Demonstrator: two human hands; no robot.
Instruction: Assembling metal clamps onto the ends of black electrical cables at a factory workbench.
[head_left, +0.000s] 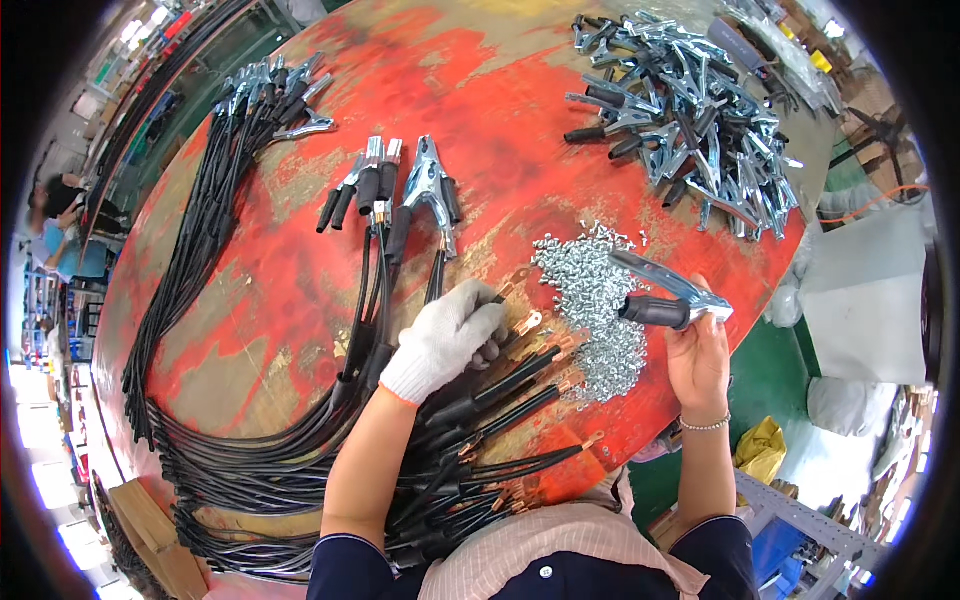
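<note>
My right hand [697, 365], bare, grips a metal spring clamp [680, 295] with black handle sleeves, holding it up beside the screw pile. My left hand [450, 335], in a white knit glove, has its fingers curled round a black cable among the cable ends. Copper ring lugs [530, 322] stick out just past its fingertips; the grip itself is partly hidden. Right of the glove lies a heap of small silvery screws [590, 310]. More lugged black cables [515, 380] lie below and right of the glove, pointing toward the screws.
A large pile of loose clamps [700, 120] covers the table's far right. Clamps joined to cables [425, 190] lie ahead of the glove. A long cable bundle [190, 270] with clamps curves along the left. The worn red table [480, 110] has a rounded edge.
</note>
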